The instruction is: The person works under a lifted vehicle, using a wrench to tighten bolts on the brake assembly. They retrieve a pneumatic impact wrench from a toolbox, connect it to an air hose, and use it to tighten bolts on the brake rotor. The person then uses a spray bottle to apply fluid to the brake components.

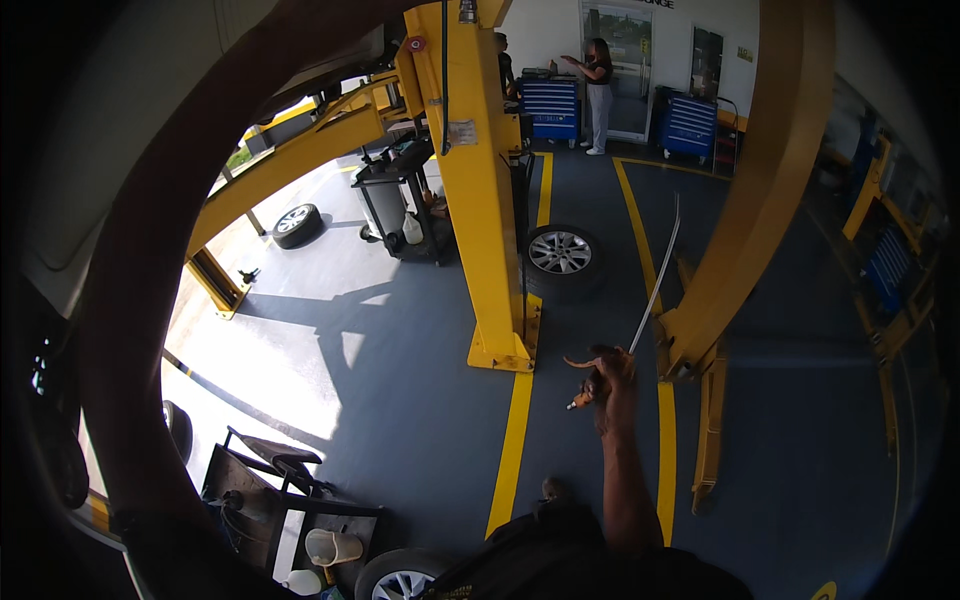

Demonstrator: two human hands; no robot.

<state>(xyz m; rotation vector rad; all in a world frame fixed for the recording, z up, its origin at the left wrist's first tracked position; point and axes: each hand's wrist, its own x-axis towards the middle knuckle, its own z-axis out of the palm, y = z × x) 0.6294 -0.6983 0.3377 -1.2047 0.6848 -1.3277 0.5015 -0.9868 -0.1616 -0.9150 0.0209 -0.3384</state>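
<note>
My right hand (pixel 614 385) is closed round the handle of a long pry bar (pixel 655 285). Its thin metal shaft runs up and away from my fist, with a slight bend near the tip. Below the fist, the orange end of the handle shows a silver cap. One finger or the thumb sticks out to the left. My left arm rises along the left side to the top edge, under a raised vehicle, and the hand itself is beyond the picture. Nearest the bar's shaft stands a yellow lift post (pixel 760 190).
Another yellow lift post (pixel 475 200) stands ahead, a wheel (pixel 560 253) lying beside it. Tool carts (pixel 395 200) stand beyond and at lower left, near another wheel (pixel 400 580). Two people stand by a blue tool cabinet (pixel 550 110) at the back. A lift arm (pixel 711 430) lies low at right.
</note>
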